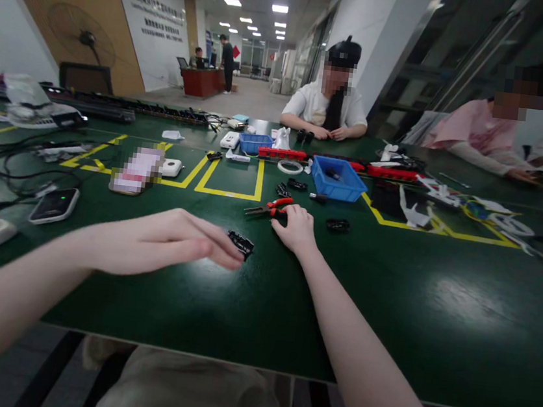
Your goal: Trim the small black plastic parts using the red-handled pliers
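Mid-job by the look of it, judging from loose parts all around the blue bin (pixel 338 189). One black piece (pixel 242 244) is being worked on, nearer the wearer than the bin and to its left, against the fingertips of the left hand (pixel 164 242). Left grip: fingers stretched out together; can't tell if they pinch the piece or only touch it. Right hand (pixel 298 229), in front of the bin and left, is on the handle end of the red-handled pliers (pixel 271 209); can't tell if that grip is closed on them. More black parts (pixel 297 185) lie just left of the bin, another (pixel 338 225) in front, something dark inside it. Which are finished, can't tell; nothing visibly sorted, so probably plenty left.

Green bench (pixel 385 321), shiny, yellow tape (pixel 228 193) outlines left and right of the bin. Phone (pixel 136 170) and cables (pixel 7 157) well left of it, red strips (pixel 281 154) behind. Co-worker in white (pixel 307 103) sits beyond the bin, pink sleeve (pixel 457 123) far right. Room: ceiling lights, fan, lettered wall, all beyond the bin.
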A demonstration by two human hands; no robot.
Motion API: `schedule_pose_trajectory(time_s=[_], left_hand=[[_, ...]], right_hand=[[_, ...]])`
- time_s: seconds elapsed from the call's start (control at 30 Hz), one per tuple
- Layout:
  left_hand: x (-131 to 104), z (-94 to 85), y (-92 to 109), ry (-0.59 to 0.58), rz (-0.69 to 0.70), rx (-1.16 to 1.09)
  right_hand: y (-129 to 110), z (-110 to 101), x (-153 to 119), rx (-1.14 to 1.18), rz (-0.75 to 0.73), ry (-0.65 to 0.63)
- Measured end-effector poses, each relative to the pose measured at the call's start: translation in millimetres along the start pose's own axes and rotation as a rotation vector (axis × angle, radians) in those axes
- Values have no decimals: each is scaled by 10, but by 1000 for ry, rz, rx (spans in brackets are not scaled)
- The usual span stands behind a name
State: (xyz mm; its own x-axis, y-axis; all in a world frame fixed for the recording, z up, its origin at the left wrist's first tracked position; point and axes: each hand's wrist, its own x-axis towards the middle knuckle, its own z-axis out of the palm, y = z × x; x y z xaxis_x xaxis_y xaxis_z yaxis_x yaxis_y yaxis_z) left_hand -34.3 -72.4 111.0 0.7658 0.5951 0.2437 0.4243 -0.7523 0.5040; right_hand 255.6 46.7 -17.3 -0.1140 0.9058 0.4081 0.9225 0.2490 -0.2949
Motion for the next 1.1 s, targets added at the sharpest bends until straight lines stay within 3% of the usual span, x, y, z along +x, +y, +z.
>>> schedule_pose_trajectory(time_s=[0.07, 0.17, 0.33, 0.57, 0.7, 1.1], left_hand=[[187, 61, -180, -49, 32, -23], [376, 294, -516, -23, 41, 98], [370, 645, -850, 28, 33, 208], [294, 726, -903, 118, -29, 128], [296, 766, -921, 199, -83, 81], [356, 782, -1011, 201, -140, 171]], right_hand=[[-14, -59, -43, 9, -3, 30], [0, -173, -136, 46, -28, 45], [88, -278, -218, 78, 13, 40], [-14, -214, -188, -12, 34, -113], [-105, -242, -187, -209, 91, -152], [-135, -209, -210, -343, 34, -132]])
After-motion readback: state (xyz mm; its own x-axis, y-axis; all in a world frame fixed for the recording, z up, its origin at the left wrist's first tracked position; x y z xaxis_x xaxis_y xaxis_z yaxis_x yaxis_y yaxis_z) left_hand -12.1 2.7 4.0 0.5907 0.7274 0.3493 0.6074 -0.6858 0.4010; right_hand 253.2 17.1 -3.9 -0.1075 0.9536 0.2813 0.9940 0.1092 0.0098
